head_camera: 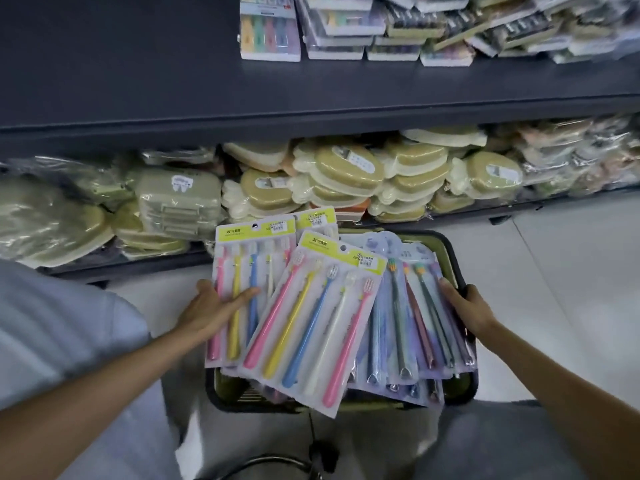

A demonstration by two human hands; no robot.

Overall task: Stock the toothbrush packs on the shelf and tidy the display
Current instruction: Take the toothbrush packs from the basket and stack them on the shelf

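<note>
Head view: basket (460,268) of toothbrush packs sits on the floor below the shelf (311,98).
Left hand (214,306): fingers straight, pressing flat on the yellow-header pack (242,271) at the basket's left edge; holds nothing.
Right hand (467,306): at the basket's right rim, on the purple packs (426,306); grasp unclear.
Method: I should square the fanned packs before lifting, or they will slide.
</note>
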